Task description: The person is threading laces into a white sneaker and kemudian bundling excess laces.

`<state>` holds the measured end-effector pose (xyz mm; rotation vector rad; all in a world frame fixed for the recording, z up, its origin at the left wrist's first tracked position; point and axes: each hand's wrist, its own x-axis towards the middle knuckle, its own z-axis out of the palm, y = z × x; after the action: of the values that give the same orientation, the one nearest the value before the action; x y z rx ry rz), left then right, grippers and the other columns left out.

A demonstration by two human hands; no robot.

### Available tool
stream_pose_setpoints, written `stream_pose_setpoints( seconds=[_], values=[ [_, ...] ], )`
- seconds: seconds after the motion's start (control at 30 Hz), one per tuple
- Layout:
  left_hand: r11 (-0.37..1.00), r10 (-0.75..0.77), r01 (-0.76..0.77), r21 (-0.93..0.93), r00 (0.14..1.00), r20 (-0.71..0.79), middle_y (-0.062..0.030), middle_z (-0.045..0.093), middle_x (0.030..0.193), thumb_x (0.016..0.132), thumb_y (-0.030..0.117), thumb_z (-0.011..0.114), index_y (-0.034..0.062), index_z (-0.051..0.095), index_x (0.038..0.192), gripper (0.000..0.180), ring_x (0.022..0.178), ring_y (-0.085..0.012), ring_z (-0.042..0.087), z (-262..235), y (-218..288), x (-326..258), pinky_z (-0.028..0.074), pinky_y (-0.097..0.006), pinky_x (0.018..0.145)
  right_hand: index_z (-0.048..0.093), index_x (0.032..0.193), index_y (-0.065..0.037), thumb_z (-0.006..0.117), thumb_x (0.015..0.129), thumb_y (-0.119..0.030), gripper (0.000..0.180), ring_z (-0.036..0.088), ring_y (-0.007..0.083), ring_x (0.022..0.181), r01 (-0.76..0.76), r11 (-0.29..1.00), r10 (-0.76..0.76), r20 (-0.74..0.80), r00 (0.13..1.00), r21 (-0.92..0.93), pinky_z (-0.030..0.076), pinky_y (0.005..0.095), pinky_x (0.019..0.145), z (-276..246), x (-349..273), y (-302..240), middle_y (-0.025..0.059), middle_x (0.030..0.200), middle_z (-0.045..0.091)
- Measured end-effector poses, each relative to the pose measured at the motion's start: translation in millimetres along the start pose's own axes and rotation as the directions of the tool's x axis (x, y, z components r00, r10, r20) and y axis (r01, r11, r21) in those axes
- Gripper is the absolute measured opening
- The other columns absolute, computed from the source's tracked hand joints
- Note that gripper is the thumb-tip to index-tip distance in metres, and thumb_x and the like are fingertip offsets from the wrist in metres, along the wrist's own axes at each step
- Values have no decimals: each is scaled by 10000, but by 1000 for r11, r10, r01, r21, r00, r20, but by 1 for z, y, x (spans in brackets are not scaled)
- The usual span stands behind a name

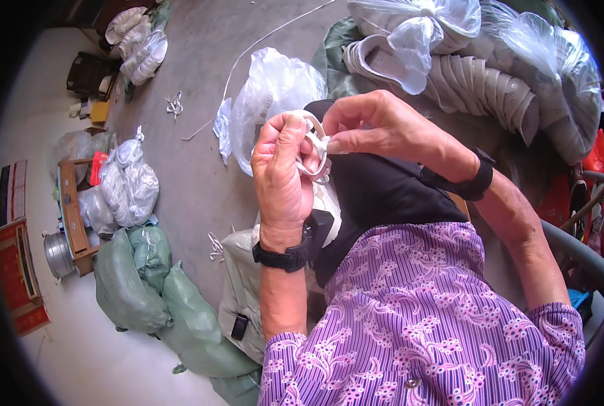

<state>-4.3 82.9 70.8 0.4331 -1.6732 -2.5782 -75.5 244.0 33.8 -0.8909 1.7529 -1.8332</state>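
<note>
In front of my lap, both hands work on a white, looped strap-like piece [324, 164]; its exact kind is not clear. My left hand [282, 166] is closed around its left side, thumb on top. From the right, my right hand [390, 128] pinches the loop's edge between thumb and fingers. Whitish material [330, 203] lies on my leg just below the left hand, partly hidden by the wrist. Past my hands, a clear plastic bag [285, 81] sits on the floor, its contents hard to make out.
Stacked grey-white shoe-like pieces [481, 91] in clear bags fill the far right. Green sacks [133, 287] line the left wall beside a wooden stand [73, 210] and a stuffed white bag [129, 186]. Tangled white strips [174, 105] lie on the floor. A grey metal tube [579, 254] curves at my right.
</note>
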Motion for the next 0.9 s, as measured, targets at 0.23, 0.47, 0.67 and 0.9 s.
stream_pose_setpoints(
  seconds=[0.23, 0.47, 0.67, 0.9],
  values=[
    [1000, -6, 6, 29, 1000, -6, 28, 495, 631, 915, 199, 597, 75, 565, 930, 130, 461, -44, 422, 3, -5, 2, 340, -191, 408, 620, 887, -20, 618, 807, -45, 84, 610, 169, 659, 214, 858, -284, -83, 955, -466, 481, 308, 613, 9, -2, 1, 83, 722, 606],
    [988, 17, -10, 155, 999, -41, 49, 464, 634, 926, 207, 582, 80, 553, 908, 132, 434, -13, 363, -14, -18, 6, 296, -167, 381, 618, 855, -62, 591, 848, -131, 75, 595, 116, 837, 141, 865, 61, -380, 923, 481, 467, 273, 761, 7, -4, -4, 20, 855, 619],
    [996, -37, 47, 82, 992, -121, 48, 450, 631, 939, 204, 560, 95, 548, 925, 111, 404, -22, 337, -25, -17, 5, 269, -189, 362, 528, 963, -39, 453, 951, -183, 162, 583, 149, 755, 199, 334, -116, -170, 979, 921, 486, 358, 875, -43, -15, 2, -1, 749, 512],
    [998, 36, -24, 61, 977, -208, 51, 420, 636, 935, 207, 557, 118, 544, 886, 103, 448, -41, 372, -71, 3, 3, 263, -195, 355, 479, 1093, 22, 500, 921, -108, 216, 447, 109, 647, 320, 369, -228, -249, 941, 873, 393, 269, 672, -180, -77, -7, -2, 777, 455]
  ],
)
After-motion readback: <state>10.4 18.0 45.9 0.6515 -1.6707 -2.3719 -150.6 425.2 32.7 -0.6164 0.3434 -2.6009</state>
